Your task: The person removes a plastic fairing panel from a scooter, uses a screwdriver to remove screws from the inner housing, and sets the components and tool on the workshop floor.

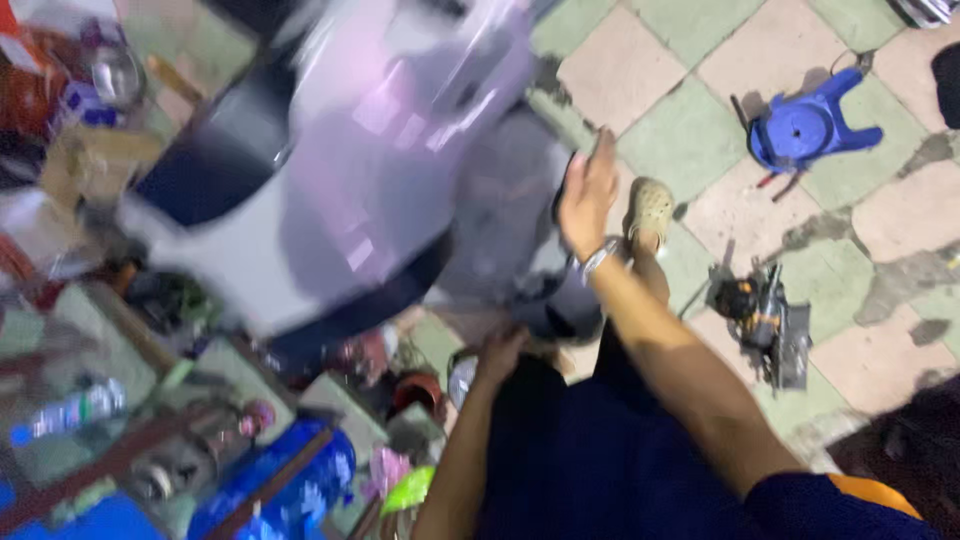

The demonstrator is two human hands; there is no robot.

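Observation:
The view is blurred by motion. A white and lilac scooter (380, 150) fills the upper left, with a grey rear panel (505, 215). My right hand (588, 195) is raised beside that grey panel, fingers stretched out and holding nothing; a band sits on its wrist. My left hand (500, 352) reaches down below the scooter's rear, next to a shiny round part (461, 380). Blur hides whether it grips anything. My foot in a beige clog (650, 212) stands on the tiled floor just right of the right hand.
A blue plastic stool (805, 130) lies tipped over on the tiles at upper right. Dark tool parts (765, 322) lie on the floor at right. A blue tank (290, 480), a plastic bottle (70, 410) and cluttered shelves crowd the lower left.

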